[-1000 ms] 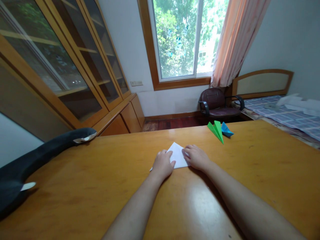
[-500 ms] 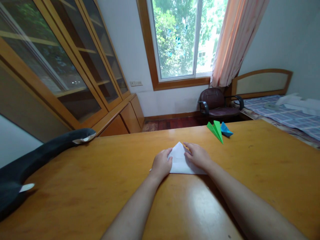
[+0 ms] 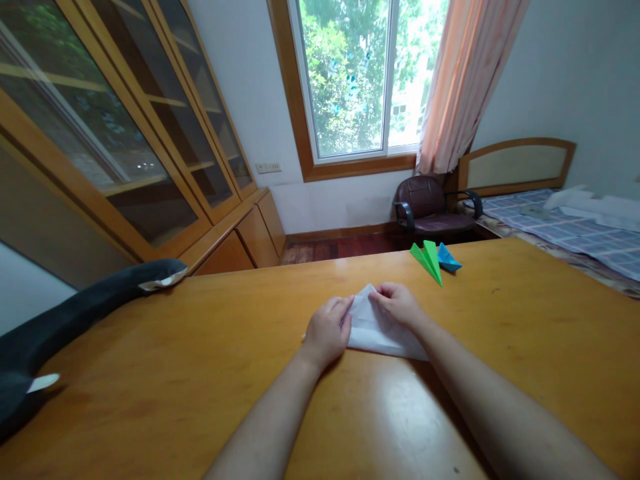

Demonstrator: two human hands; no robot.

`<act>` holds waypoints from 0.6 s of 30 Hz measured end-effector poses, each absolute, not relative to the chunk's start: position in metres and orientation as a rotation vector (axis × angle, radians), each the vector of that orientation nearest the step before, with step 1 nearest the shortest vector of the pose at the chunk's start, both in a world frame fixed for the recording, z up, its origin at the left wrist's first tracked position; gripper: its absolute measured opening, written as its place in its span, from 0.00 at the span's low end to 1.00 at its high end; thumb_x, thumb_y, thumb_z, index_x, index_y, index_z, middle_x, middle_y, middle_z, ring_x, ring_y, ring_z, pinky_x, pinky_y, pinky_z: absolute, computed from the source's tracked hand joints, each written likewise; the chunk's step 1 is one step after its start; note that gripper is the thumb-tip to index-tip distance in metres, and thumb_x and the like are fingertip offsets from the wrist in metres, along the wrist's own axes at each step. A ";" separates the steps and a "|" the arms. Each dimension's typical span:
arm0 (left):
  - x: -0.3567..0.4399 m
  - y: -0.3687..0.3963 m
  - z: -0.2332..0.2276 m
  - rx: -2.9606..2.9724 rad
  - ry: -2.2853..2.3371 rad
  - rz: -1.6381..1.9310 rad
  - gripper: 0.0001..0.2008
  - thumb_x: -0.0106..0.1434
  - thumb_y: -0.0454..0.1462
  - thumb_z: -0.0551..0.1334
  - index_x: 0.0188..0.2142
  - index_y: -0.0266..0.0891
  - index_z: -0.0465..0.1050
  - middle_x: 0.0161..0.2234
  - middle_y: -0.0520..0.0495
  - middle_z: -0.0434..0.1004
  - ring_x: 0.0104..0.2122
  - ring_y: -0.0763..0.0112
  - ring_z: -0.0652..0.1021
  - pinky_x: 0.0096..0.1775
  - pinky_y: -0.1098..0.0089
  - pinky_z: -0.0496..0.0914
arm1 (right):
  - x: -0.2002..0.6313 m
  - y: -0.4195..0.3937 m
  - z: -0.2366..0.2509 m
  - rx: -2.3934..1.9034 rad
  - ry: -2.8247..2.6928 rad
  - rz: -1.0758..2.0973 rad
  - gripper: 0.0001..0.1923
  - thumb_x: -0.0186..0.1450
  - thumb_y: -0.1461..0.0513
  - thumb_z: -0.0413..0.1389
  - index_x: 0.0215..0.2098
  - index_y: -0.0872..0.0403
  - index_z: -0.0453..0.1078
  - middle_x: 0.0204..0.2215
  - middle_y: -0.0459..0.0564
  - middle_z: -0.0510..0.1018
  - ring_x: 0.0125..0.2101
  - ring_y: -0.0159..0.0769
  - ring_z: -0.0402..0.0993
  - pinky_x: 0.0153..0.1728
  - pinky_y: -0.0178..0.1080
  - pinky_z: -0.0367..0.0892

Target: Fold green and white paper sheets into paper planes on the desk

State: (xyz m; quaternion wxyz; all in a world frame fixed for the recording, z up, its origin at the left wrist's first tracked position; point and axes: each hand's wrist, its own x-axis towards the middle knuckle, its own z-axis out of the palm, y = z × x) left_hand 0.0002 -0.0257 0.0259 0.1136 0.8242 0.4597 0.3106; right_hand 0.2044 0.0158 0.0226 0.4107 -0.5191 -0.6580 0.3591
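Observation:
A folded sheet of white paper [image 3: 380, 335] with a pointed top lies on the wooden table [image 3: 225, 373], its lower edge now slanting. My left hand [image 3: 329, 330] grips the paper's left side, with thumb and fingers closed on it. At the top point, my right hand [image 3: 399, 304] pinches the paper between thumb and fingers. The right forearm and hand hide the paper's right corner.
A green paper plane [image 3: 429, 262] and a blue paper boat [image 3: 449, 258] lie near the table's far edge. On the left rests a black-and-white stuffed whale [image 3: 95, 303]. Beyond the table stand a chair [image 3: 425, 203] and a bed [image 3: 525, 213].
My right hand has closed from loosely spread fingers into a pinch at the paper's tip. The paper has turned slightly and shifted right, with my left hand following it.

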 end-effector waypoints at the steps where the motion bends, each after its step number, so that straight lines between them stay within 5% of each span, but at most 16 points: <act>1: 0.000 -0.026 0.026 2.420 1.354 0.904 0.20 0.66 0.35 0.54 0.57 0.41 0.66 0.48 0.43 0.74 0.47 0.65 0.74 0.52 0.65 0.69 | 0.204 0.015 0.023 -1.308 -1.646 0.919 0.18 0.57 0.49 0.53 0.21 0.55 0.66 0.18 0.42 0.68 0.21 0.29 0.61 0.22 0.32 0.58; 18: 0.002 -0.026 0.026 2.399 1.451 0.865 0.19 0.68 0.37 0.52 0.57 0.42 0.67 0.48 0.45 0.76 0.47 0.66 0.75 0.50 0.68 0.69 | 0.201 0.012 0.027 -1.301 -1.631 0.924 0.15 0.54 0.51 0.54 0.21 0.54 0.68 0.19 0.44 0.70 0.22 0.31 0.64 0.23 0.33 0.60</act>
